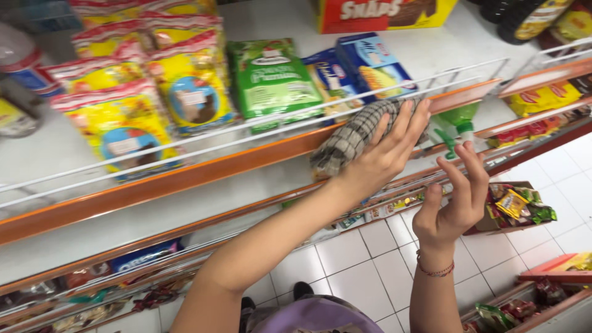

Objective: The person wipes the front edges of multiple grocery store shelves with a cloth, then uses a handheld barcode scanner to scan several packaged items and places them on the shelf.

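Lilac clothing (pixel 314 316) sits closest to the lens, and both bare forearms rise from it toward a shop shelf (pixel 185 176). Left hand (pixel 385 151) lies flat, fingers spread, its grip not closed but pressing a grey checked cloth (pixel 351 137) against the shelf's orange front edge and white wire rail (pixel 259 123). Right hand (pixel 453 200), with a red thread bracelet at the wrist, is open with fingers loosely curled and holds nothing; just above its fingertips is a green spray bottle (pixel 456 123).

Wiping well here likely means keeping the palm flat so the cloth stays bunched under it, and following the edge without snagging the wire.

Behind the rail, yellow packets (pixel 120 123), a green bag (pixel 271 77) and blue boxes (pixel 370 61) crowd close. White floor tiles (pixel 370 265) show below.
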